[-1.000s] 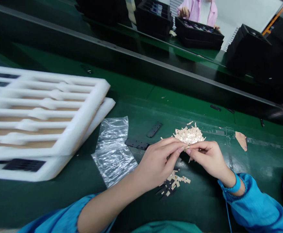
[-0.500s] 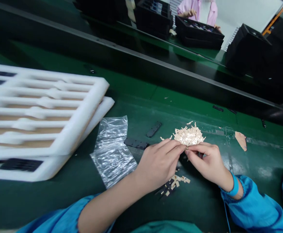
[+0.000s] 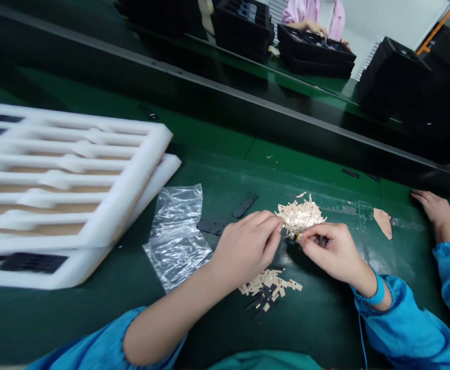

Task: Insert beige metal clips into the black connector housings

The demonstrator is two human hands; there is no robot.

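Note:
A pile of small pale metallic strips (image 3: 301, 210) lies on the green table just beyond my hands. My left hand (image 3: 250, 239) is closed in a pinch at the pile's left edge, and what its fingertips hold is hidden. My right hand (image 3: 331, 249), with a blue wrist band, pinches a small pale piece (image 3: 299, 237) at the near side of the pile. Closer to me is a second heap of pale strips (image 3: 267, 282), with small dark pieces (image 3: 264, 299) among them. Beside my left hand lie two flat black plates, one (image 3: 244, 205) fully visible and another (image 3: 211, 226) partly covered.
At left, white foam trays (image 3: 132, 180) are stacked askew, with dark parts in some slots. A clear plastic bag (image 3: 181, 236) lies beside them. A co-worker's hand (image 3: 436, 208) rests at right near a torn brown scrap (image 3: 382, 224). Beyond the dark ledge, another person handles a black tray (image 3: 313, 56).
My fingertips, together before, have come apart; the left hand moved slightly left. A co-worker's hand has reached in from the right, over the small black part there.

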